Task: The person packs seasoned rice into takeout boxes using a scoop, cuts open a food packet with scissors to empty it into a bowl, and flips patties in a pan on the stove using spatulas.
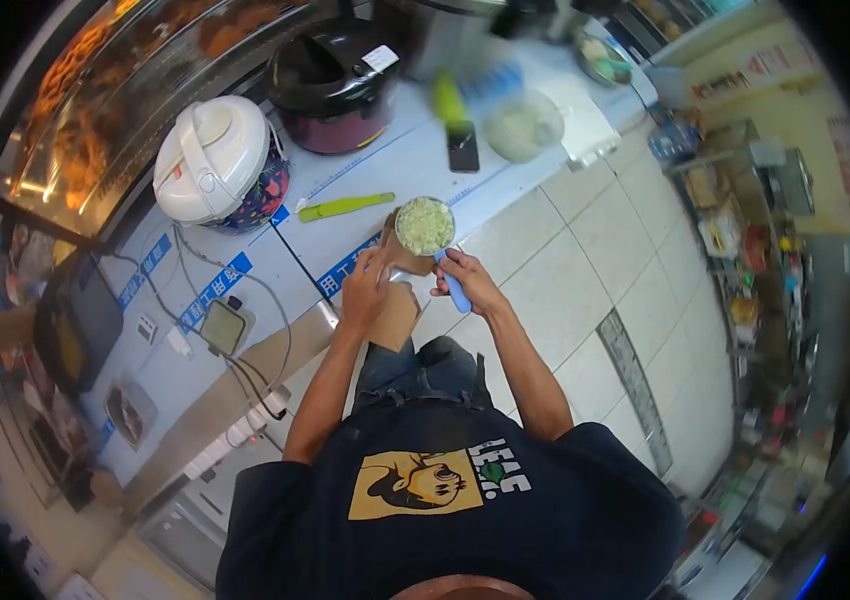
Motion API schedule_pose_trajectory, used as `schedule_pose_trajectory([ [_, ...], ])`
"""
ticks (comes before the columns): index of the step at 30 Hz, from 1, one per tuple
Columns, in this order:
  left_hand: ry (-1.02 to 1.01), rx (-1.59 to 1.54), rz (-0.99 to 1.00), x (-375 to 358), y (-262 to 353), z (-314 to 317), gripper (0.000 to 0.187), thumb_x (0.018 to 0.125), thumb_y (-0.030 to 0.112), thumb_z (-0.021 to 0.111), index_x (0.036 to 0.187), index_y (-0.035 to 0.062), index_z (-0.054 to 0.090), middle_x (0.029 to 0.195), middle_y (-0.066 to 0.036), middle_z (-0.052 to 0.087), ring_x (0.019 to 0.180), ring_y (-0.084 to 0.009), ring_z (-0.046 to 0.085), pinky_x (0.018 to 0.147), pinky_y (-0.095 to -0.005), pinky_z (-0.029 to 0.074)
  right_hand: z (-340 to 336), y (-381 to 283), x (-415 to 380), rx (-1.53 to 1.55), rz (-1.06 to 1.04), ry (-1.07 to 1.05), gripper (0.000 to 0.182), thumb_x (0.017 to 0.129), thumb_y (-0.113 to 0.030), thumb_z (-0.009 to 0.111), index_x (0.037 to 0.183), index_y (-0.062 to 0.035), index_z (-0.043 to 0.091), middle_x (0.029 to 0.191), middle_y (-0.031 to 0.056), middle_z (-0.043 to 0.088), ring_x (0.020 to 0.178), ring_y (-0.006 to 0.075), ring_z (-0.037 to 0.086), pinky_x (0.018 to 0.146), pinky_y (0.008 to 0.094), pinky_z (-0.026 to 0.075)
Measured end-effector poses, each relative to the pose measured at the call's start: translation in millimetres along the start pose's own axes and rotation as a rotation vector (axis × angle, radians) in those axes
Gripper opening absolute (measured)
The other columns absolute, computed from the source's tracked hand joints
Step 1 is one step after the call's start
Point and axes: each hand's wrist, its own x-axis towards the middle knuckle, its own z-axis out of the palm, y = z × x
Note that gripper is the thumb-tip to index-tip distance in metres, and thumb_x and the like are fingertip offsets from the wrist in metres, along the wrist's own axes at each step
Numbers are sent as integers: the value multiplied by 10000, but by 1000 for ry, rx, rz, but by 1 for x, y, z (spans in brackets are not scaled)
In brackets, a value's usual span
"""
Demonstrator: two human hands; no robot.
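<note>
round scoop of pale rice over a brown paper bag

right hand fingers wrap the blue-handled rice scoop; left hand fingers pinch the paper bag.

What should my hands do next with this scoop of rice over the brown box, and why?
Probably tip the scoop into the brown box. The right hand holds its blue handle, heaped full, just above the box that the left hand steadies.
</note>
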Motion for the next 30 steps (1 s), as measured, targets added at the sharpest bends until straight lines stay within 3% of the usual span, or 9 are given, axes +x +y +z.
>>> schedule_pose_trajectory([
  [2,40,-47,-108,1,10,-10,286,876,105,580,1155,46,563,1066,-162,623,910,-342,633,739,-405,519,-14,-4,13,-21,51,-40,186,970,-169,494,1074,-15,503,788,5,514,600,66,530,682,307,576],
  [4,94,-160,-478,18,25,-25,291,892,196,592,1137,40,573,1000,-201,630,887,-350,631,739,-414,509,-24,-10,19,-56,103,-74,212,973,-178,492,1103,-12,502,788,-2,513,602,59,529,672,295,578],
  [10,-302,247,-543,32,0,10,274,858,198,572,1010,-22,631,944,-285,632,907,-434,613,805,-475,488,-46,-32,18,-168,219,-171,192,976,-167,484,1096,-21,517,790,-5,517,590,59,518,674,302,580],
  [16,-138,185,-744,24,35,28,288,842,163,513,797,-79,663,863,-320,627,851,-469,620,803,-533,479,-42,-45,18,-328,324,-170,178,981,-152,460,1015,13,515,787,24,510,588,84,533,597,289,570],
  [19,-76,97,-916,19,39,43,338,852,201,494,818,-90,661,885,-336,619,882,-474,611,827,-523,471,-36,-40,20,-327,328,-131,165,971,-134,464,995,21,514,796,34,509,564,93,524,583,286,560],
  [26,-80,2,-879,0,28,53,380,864,233,479,895,-103,653,924,-347,612,933,-481,596,862,-501,463,-28,-25,47,-579,257,-55,207,951,-137,472,937,67,505,783,69,526,579,111,566,509,288,522],
  [28,-109,-31,-863,1,25,49,395,884,237,497,944,-133,620,955,-350,607,951,-477,591,874,-492,455,-20,-21,53,-916,196,53,232,922,-148,517,925,84,509,783,136,585,658,230,646,563,373,536],
  [29,-114,-31,-858,2,24,47,395,884,237,497,944,-133,620,955,-350,607,951,-477,591,874,-492,455,-16,-15,55,-913,194,59,232,922,-148,517,925,84,509,783,136,585,658,230,646,563,373,536],
  [30,-151,-13,-850,7,32,39,378,880,228,504,938,-125,626,947,-347,610,947,-472,595,868,-491,457,-11,-7,55,-1122,39,155,241,908,-151,533,950,84,504,788,175,605,716,305,652,619,419,533],
])
